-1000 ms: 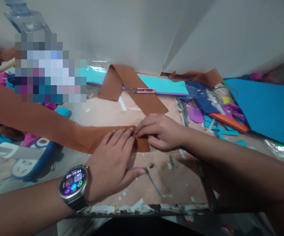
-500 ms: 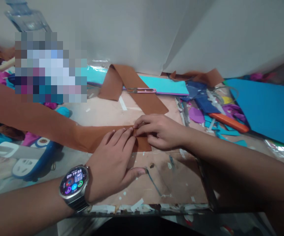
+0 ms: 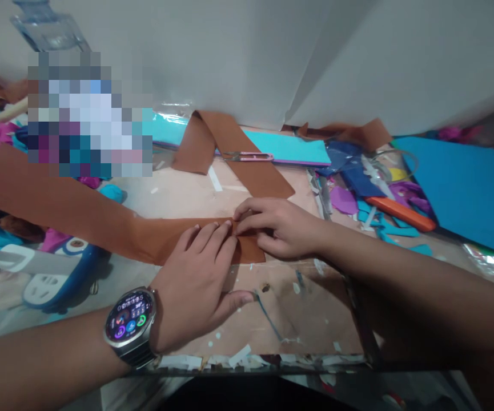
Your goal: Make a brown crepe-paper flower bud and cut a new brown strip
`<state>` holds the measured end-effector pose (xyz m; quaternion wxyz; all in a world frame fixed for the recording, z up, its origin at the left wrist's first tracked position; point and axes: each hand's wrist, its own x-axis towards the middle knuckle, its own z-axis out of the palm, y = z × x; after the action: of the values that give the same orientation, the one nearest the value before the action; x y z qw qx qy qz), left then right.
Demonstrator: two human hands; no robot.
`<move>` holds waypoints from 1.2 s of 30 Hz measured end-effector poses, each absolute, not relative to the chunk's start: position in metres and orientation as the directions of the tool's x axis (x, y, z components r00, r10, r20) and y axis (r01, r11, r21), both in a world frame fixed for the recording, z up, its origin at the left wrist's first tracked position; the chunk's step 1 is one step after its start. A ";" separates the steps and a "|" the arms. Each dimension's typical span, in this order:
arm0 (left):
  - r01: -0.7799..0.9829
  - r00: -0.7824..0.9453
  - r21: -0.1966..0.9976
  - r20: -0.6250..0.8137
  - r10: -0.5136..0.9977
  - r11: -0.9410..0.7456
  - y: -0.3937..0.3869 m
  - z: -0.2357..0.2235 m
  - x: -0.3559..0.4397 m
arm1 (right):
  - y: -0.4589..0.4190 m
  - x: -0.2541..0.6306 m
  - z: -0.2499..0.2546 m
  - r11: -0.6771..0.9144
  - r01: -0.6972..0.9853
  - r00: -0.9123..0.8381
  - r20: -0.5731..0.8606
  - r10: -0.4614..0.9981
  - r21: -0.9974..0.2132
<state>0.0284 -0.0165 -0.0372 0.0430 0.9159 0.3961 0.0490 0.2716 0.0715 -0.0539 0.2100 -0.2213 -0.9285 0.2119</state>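
A long brown fabric-like strip (image 3: 161, 234) runs from the left edge to the middle of the work board (image 3: 298, 319). My left hand (image 3: 199, 274) lies flat over it, fingers stretched out and thumb spread onto the bare board. Beside those fingertips, my right hand (image 3: 278, 228) has its fingers curled and pinches the strip near its right end, at what looks like a small fold; the fingertips partly cover the spot. A second brown strip (image 3: 268, 182), folded over, lies just beyond, with pink-handled thread snips (image 3: 253, 156) on top.
Turquoise sheets (image 3: 298, 149) lie along the pale wall. To the right are an orange-handled cutter (image 3: 401, 214), colourful scraps and a large blue sheet (image 3: 473, 194). A blue-and-white power strip (image 3: 53, 285) sits at left, near a clear bottle (image 3: 52, 31) and a blurred-out patch.
Both hands stay in nearly the same place on the brown strip. My right fingers shift only very slightly, and the whole view moves a little.
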 end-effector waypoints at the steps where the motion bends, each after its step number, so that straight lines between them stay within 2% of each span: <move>1: 0.720 0.682 0.115 0.058 0.729 -0.684 -0.017 -0.037 0.028 | 0.071 0.271 -0.054 0.813 0.324 -0.813 0.297 0.501 -0.484; 7: 0.722 0.681 0.115 0.063 0.730 -0.683 -0.017 -0.038 0.029 | 0.072 0.270 -0.056 0.803 0.346 -0.800 0.295 0.522 -0.484; 15: 0.719 0.682 0.105 0.083 0.726 -0.687 -0.015 -0.040 0.029 | 0.074 0.270 -0.056 0.761 0.310 -0.782 0.303 0.545 -0.570; 21: 0.722 0.678 0.106 0.089 0.729 -0.684 -0.013 -0.040 0.028 | 0.075 0.270 -0.054 0.756 0.312 -0.773 0.309 0.555 -0.575; 29: 0.719 0.686 0.112 0.046 0.726 -0.686 -0.011 -0.038 0.028 | 0.082 0.276 -0.048 0.766 0.217 -0.831 0.297 0.470 -0.605; 36: 0.717 0.686 0.112 0.061 0.725 -0.688 -0.009 -0.037 0.030 | 0.086 0.281 -0.045 0.702 0.175 -0.865 0.233 0.445 -0.691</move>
<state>0.0295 -0.0095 -0.0366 0.0396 0.9173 0.3931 0.0500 0.2815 0.0857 -0.0452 0.1953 -0.1719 -0.9015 0.3458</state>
